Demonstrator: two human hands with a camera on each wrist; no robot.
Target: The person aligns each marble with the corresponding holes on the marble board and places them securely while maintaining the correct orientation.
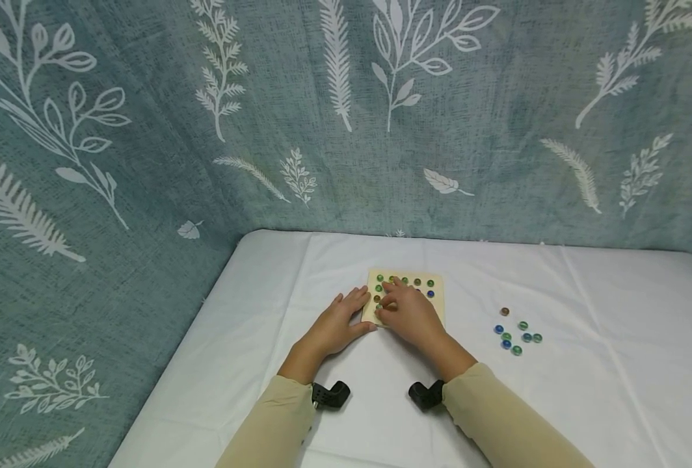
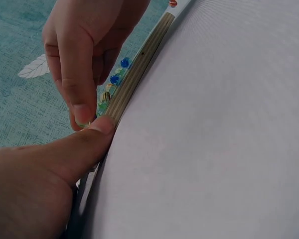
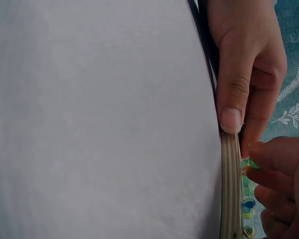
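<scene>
A pale, thick wooden board point(image 1: 439, 307) lies on the table with rows of glass marbles point(image 1: 430, 283) on it, green, brown and blue. My left hand point(image 1: 334, 327) rests against its near left corner, fingers fairly straight along the left edge. Its thumb point(image 2: 100, 125) presses the near side. Over the board's left part, my right hand point(image 1: 410, 315) pinches a green marble point(image 3: 252, 164) between thumb and fingertips, close over the front row. That hand covers the middle of the board in the head view.
Right of the board, several loose marbles point(image 1: 523, 325) lie on the white tablecloth point(image 1: 568, 396): green, blue and a brown one point(image 1: 505, 311) set farther back. A green-blue leaf-patterned curtain point(image 1: 381, 175) hangs behind the table and along its left side. Both wrists carry black cameras point(image 1: 331, 394).
</scene>
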